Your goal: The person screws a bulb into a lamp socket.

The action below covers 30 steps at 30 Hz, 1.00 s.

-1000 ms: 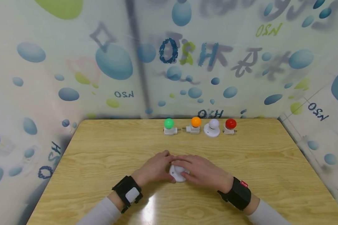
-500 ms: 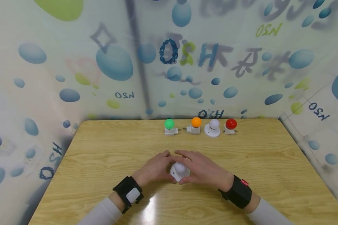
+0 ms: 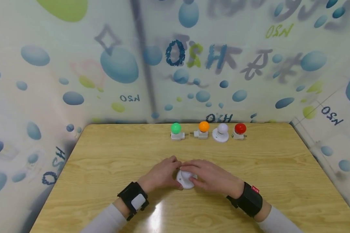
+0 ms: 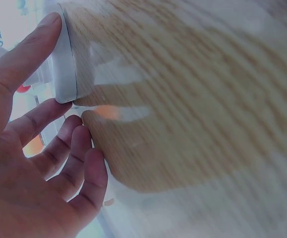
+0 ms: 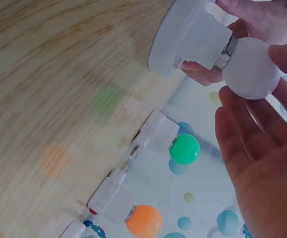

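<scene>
A round white lamp holder (image 3: 184, 184) sits on the wooden table in front of me. My left hand (image 3: 162, 173) grips its disc-shaped base between thumb and fingers, at the left side. Into its socket goes a white light bulb (image 5: 252, 69); a strip of metal screw thread shows between bulb and socket in the right wrist view. My right hand (image 3: 211, 174) pinches the bulb, thumb on one side and fingertips on the other. From the head view, the right fingers cover much of the bulb. The left wrist view shows the left thumb (image 4: 39, 47) on the base's edge.
Along the back edge of the table (image 3: 119, 149) stand a green bulb (image 3: 176, 128) and an orange bulb (image 3: 204, 126) in plug-in sockets. Beside them are another white bulb on a round holder (image 3: 220, 137) and a red bulb (image 3: 240, 128). A patterned curtain hangs behind.
My right hand spread its thumb and fingers wider around the bulb half a second ago, then turned and drew them together on it again. The left hand stays on the base.
</scene>
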{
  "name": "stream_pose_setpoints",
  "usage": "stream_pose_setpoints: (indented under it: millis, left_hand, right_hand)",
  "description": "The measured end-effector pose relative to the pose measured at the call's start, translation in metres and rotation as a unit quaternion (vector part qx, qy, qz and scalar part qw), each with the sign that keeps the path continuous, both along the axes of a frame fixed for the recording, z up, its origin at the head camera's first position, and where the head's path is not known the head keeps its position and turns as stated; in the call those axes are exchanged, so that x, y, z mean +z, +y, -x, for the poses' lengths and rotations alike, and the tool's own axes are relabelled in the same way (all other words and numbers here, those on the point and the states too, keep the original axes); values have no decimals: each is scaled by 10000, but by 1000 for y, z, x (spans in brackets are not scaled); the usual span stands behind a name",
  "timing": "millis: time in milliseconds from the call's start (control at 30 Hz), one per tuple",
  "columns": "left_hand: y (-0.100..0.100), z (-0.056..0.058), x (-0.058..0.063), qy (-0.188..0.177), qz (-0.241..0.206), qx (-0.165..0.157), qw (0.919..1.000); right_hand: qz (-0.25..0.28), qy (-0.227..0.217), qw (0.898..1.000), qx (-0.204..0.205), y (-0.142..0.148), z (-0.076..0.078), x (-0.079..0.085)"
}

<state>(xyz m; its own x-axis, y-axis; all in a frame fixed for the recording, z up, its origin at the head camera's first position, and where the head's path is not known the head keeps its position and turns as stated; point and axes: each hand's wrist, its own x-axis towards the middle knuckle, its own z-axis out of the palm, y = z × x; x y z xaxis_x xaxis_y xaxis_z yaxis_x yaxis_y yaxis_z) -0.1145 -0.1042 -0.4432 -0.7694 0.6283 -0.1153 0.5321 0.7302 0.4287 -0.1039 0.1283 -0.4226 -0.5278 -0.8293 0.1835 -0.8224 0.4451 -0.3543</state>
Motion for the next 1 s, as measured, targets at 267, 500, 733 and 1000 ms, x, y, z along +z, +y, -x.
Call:
stream_pose_setpoints:
  millis: [267, 500, 733, 1000]
  left_hand:
    - [0, 0, -1, -25, 19, -24, 10000]
    - [2, 3, -1, -13, 118, -141, 9998]
    - [3, 4, 1, -44, 16, -155, 9999]
    - [2, 3, 0, 6, 101, -126, 9999]
  right_hand:
    - [64, 63, 9999, -137, -2, 1, -2]
    - [79, 285, 9995, -144, -2, 3, -2]
    - [12, 324, 9977, -596, -4, 3, -1]
    - [-217, -51, 9996, -151, 3, -1, 3]
